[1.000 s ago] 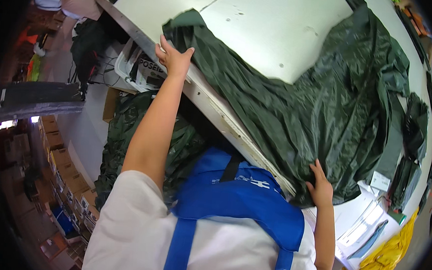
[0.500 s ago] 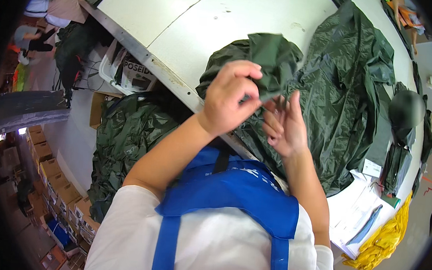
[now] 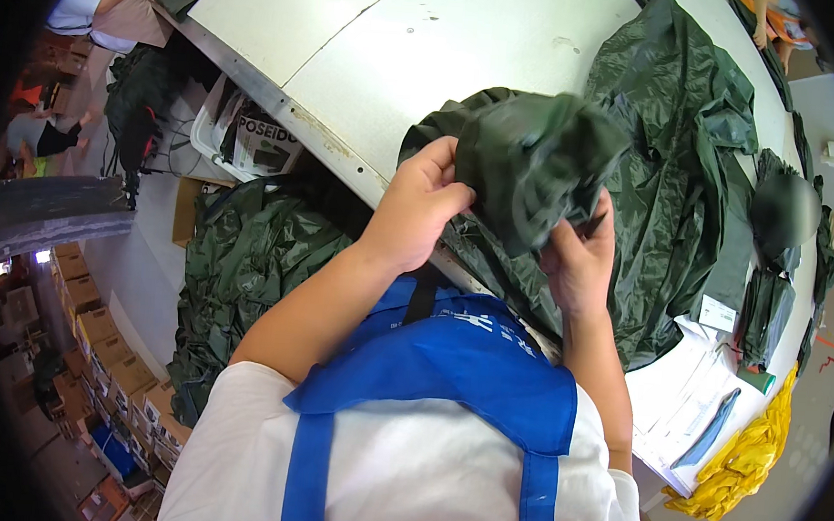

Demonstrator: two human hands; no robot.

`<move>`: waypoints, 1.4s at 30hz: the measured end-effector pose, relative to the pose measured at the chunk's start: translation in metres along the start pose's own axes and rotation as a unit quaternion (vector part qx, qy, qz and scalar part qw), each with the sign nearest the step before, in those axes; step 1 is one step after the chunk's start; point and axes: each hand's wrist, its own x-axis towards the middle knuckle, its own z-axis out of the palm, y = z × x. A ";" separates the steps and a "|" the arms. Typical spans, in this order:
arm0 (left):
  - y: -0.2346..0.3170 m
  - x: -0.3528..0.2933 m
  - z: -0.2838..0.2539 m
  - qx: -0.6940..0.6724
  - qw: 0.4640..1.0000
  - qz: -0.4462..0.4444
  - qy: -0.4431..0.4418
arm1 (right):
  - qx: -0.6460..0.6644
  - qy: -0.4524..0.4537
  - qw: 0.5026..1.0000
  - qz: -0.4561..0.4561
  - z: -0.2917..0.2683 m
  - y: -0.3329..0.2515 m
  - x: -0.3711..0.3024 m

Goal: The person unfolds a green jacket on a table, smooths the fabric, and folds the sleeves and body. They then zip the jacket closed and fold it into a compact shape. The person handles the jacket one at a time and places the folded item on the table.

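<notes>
A bunched dark green piece of thin, shiny fabric (image 3: 538, 158) hangs between my hands above the near edge of the table. My left hand (image 3: 420, 203) pinches its left side between thumb and fingers. Lower down, on the right, my right hand (image 3: 581, 256) grips its edge, with the fingertips partly behind the cloth. Motion blurs the fabric's upper right part. Just beyond my right hand, a large green waterproof garment (image 3: 656, 180) of similar material lies spread on the table. Which part of a garment I hold cannot be made out.
The white table (image 3: 353, 61) has a metal edge. A heap of green garments (image 3: 245, 269) lies below it on the left. Papers (image 3: 680, 410) and a yellow cloth (image 3: 739, 462) are at the right. Cardboard boxes (image 3: 98, 327) line the floor; other people work at the far left and far right.
The fabric has been lifted, opened out and swung to the right. My right hand, earlier with loosely spread fingers, now grips its lower edge. My left hand has moved slightly down.
</notes>
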 end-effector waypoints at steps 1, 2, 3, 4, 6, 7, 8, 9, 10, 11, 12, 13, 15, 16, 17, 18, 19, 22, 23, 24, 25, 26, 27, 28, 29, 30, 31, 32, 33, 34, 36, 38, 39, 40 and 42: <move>0.004 -0.002 0.001 -0.002 1.000 0.006 -0.007 | -0.012 -0.010 0.998 -0.058 -0.008 0.006 -0.003; 0.011 -0.004 0.004 -0.003 1.000 0.012 -0.014 | -0.051 -0.014 0.996 -0.069 -0.012 0.007 -0.009; 0.016 -0.006 0.007 -0.005 1.000 0.018 -0.021 | -0.089 -0.017 0.993 -0.081 -0.017 0.006 -0.014; 0.020 -0.007 0.008 -0.016 0.999 0.007 -0.041 | -0.124 -0.001 0.986 -0.108 -0.016 0.005 -0.018; 0.026 -0.009 0.010 -0.039 0.996 -0.014 -0.080 | -0.266 -0.044 0.936 -0.225 -0.039 0.012 -0.018; 0.032 -0.013 0.011 -0.036 0.995 -0.039 -0.089 | -0.333 -0.068 0.898 -0.278 -0.045 0.014 -0.017; 0.032 -0.015 0.013 -0.025 0.994 -0.042 -0.103 | -0.323 -0.045 0.906 -0.270 -0.045 0.016 -0.020; 0.031 -0.017 0.014 -0.014 0.992 -0.044 -0.116 | -0.312 -0.022 0.913 -0.263 -0.042 0.016 -0.023; 0.031 -0.020 0.017 -0.004 0.990 -0.046 -0.133 | -0.300 -0.007 0.921 -0.248 -0.047 0.022 -0.025; 0.031 -0.023 0.018 -0.010 0.990 -0.036 -0.139 | -0.288 0.009 0.929 -0.233 -0.050 0.027 -0.028; 0.032 -0.025 0.019 -0.012 0.989 -0.035 -0.145 | -0.274 0.026 0.937 -0.217 -0.054 0.034 -0.032; 0.032 -0.026 0.021 -0.014 0.988 -0.034 -0.151 | -0.298 0.042 0.934 -0.191 -0.060 0.042 -0.035; 0.032 -0.028 0.023 -0.018 0.986 -0.037 -0.162 | -0.298 0.063 0.943 -0.136 -0.067 0.049 -0.040; 0.032 -0.028 0.025 -0.019 0.985 -0.041 -0.168 | -0.280 0.063 0.950 -0.123 -0.068 0.050 -0.041; 0.031 -0.029 0.026 -0.019 0.983 -0.045 -0.175 | -0.262 0.062 0.957 -0.110 -0.070 0.051 -0.041; 0.030 -0.030 0.029 0.027 0.979 -0.027 -0.200 | -0.243 0.062 0.963 -0.097 -0.071 0.051 -0.042; 0.028 -0.031 0.031 0.075 0.972 -0.007 -0.223 | -0.182 0.029 0.982 -0.040 -0.060 0.036 -0.045; 0.027 -0.034 0.035 0.352 0.878 0.101 -0.307 | 0.127 -0.037 0.986 0.104 -0.036 -0.001 -0.049; 0.019 -0.037 0.038 0.357 0.881 0.127 -0.282 | 0.181 -0.072 0.972 0.128 -0.038 -0.003 -0.050; 0.017 -0.039 0.039 0.453 0.845 0.142 -0.247 | 0.235 -0.107 0.954 0.152 -0.039 -0.006 -0.050; 0.017 -0.040 0.041 0.542 0.798 0.157 -0.212 | 0.147 -0.121 0.969 0.160 -0.050 0.002 -0.047; 0.015 -0.039 0.042 0.626 0.741 0.172 -0.172 | 0.034 -0.057 0.986 0.155 -0.045 0.007 -0.040; 0.004 -0.036 0.040 0.658 0.717 0.205 -0.097 | -0.069 -0.026 0.993 0.091 -0.041 0.009 -0.033; -0.009 -0.035 0.036 0.685 0.690 0.235 -0.018 | -0.173 0.003 0.984 0.028 -0.038 0.012 -0.025; -0.015 -0.035 0.037 0.674 0.707 0.214 -0.003 | -0.297 0.079 0.951 -0.042 -0.039 0.019 -0.017; -0.020 -0.043 0.046 0.650 0.737 0.185 -0.026 | -0.313 0.134 0.937 -0.079 -0.034 0.023 -0.012; -0.023 -0.048 0.047 0.661 0.706 0.228 -0.112 | -0.294 0.095 0.945 -0.108 -0.032 0.029 -0.009; -0.025 -0.051 0.046 0.665 0.669 0.269 -0.193 | -0.276 0.052 0.950 -0.136 -0.033 0.030 -0.007; -0.014 -0.049 0.031 0.714 0.619 0.264 -0.195 | -0.304 -0.076 0.944 -0.103 -0.035 0.023 -0.011; 0.000 -0.043 0.012 0.774 0.592 0.187 -0.121 | -0.331 -0.159 0.927 0.079 -0.033 0.001 -0.012; 0.031 -0.022 -0.045 0.849 0.525 0.053 0.014 | -0.400 -0.052 0.915 -0.024 -0.067 0.008 -0.002; 0.051 -0.018 -0.114 0.876 0.476 0.007 0.080 | -0.576 0.169 0.795 -0.089 -0.145 0.031 0.017; 0.059 -0.015 -0.122 0.896 0.438 0.005 0.074 | -0.643 0.260 0.715 -0.088 -0.190 0.049 0.019; 0.064 -0.013 -0.112 0.899 0.424 0.051 0.091 | -0.649 0.324 0.687 0.031 -0.208 0.051 0.017; 0.046 0.016 -0.077 0.827 0.512 0.196 0.123 | -0.597 0.322 0.724 0.124 -0.245 0.060 0.009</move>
